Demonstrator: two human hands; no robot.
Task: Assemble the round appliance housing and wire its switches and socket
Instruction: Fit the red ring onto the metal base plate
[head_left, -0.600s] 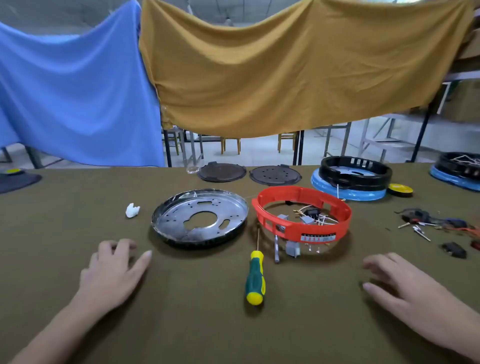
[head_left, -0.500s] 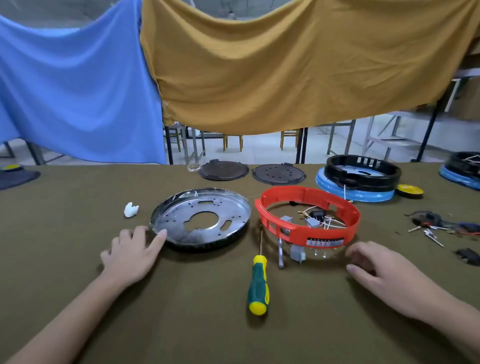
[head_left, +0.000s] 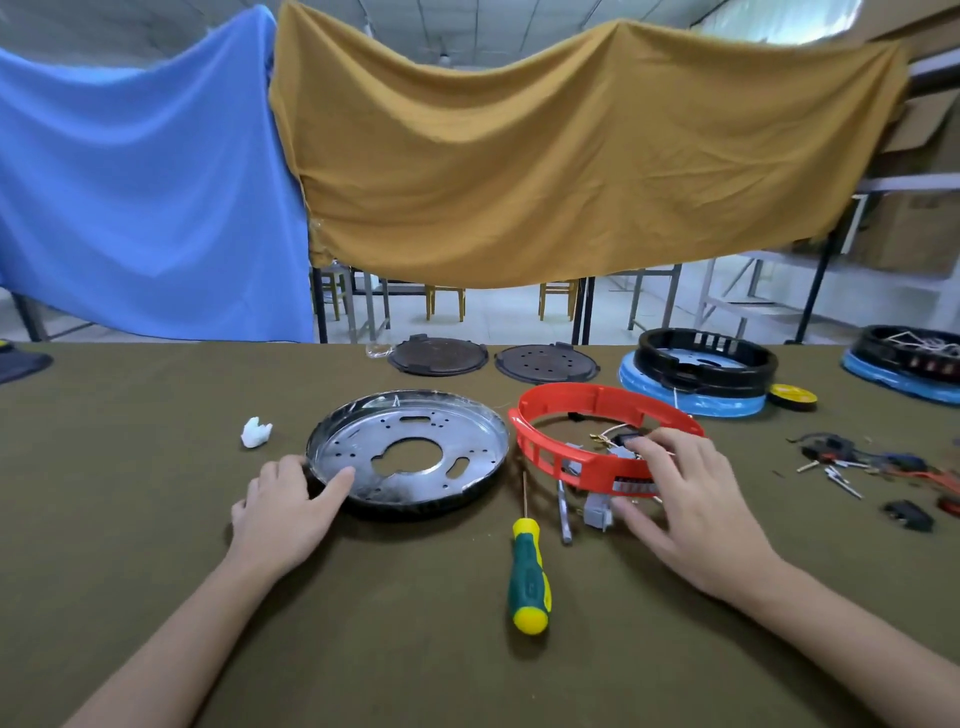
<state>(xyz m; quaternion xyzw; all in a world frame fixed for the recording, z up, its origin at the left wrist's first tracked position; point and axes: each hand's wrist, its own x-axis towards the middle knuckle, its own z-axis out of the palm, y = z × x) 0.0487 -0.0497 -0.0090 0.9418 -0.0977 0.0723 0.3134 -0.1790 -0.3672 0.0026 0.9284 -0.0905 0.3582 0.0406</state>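
Note:
A shiny round metal plate with punched holes lies on the olive table. My left hand grips its near-left rim, thumb inside and fingers outside. To its right sits a red plastic ring housing with small switches and wires inside it. My right hand holds the ring's front wall, fingers reaching over the rim and thumb in front. A grey switch part lies just before the ring by my thumb.
A green and yellow screwdriver lies between my hands. Also on the table are a white scrap, loose wires and connectors, two dark discs, black housings on blue bases and a yellow roll.
Both hands moved forward from the bare table. The left one reached the metal plate's rim and took hold; the right one came up over the front of the red ring.

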